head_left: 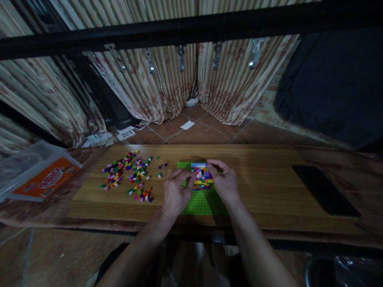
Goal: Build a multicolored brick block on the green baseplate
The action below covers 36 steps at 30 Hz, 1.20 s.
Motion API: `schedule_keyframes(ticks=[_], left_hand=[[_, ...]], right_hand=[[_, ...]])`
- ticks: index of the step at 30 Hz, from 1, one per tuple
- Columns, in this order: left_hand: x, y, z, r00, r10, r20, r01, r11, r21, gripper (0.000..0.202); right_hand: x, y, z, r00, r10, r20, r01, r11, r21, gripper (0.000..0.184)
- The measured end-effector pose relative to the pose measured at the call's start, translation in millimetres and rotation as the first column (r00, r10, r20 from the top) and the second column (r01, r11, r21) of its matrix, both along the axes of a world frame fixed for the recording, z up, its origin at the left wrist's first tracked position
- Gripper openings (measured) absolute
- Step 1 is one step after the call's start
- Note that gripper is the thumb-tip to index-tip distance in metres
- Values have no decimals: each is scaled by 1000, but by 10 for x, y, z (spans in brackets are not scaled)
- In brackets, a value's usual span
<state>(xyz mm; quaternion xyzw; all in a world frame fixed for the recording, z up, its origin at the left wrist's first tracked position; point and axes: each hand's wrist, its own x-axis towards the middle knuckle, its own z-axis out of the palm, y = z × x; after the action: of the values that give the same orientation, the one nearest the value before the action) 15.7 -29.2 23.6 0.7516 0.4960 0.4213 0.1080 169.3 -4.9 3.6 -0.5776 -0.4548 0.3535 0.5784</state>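
Note:
A block structure of multicoloured toy bricks (203, 175), with a light blue row along its far edge, stands on a green studded baseplate (197, 205). My left hand (178, 190) is at its left side, thumb and fingers drawn together; whatever they pinch is hidden. At the far right corner of the structure, my right hand (224, 179) has its fingers curled close to the bricks. Its fingertips seem to touch that corner, but I cannot make out a separate piece in them. Both hands partly cover the baseplate.
Loose coloured bricks (139, 169) lie scattered on the left of the wooden board (260, 179). A clear plastic box (38, 167) with an orange label stands at the far left. On the right rests a black flat slab (324, 189). A dark bar (191, 30) crosses above.

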Motion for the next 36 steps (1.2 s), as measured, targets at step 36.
schedule_keyframes(ticks=[36], left_hand=[[-571, 174, 124, 966, 247, -80, -256, 959, -123, 19]], right_hand=[[13, -49, 9, 997, -18, 79, 20, 1000, -22, 28]])
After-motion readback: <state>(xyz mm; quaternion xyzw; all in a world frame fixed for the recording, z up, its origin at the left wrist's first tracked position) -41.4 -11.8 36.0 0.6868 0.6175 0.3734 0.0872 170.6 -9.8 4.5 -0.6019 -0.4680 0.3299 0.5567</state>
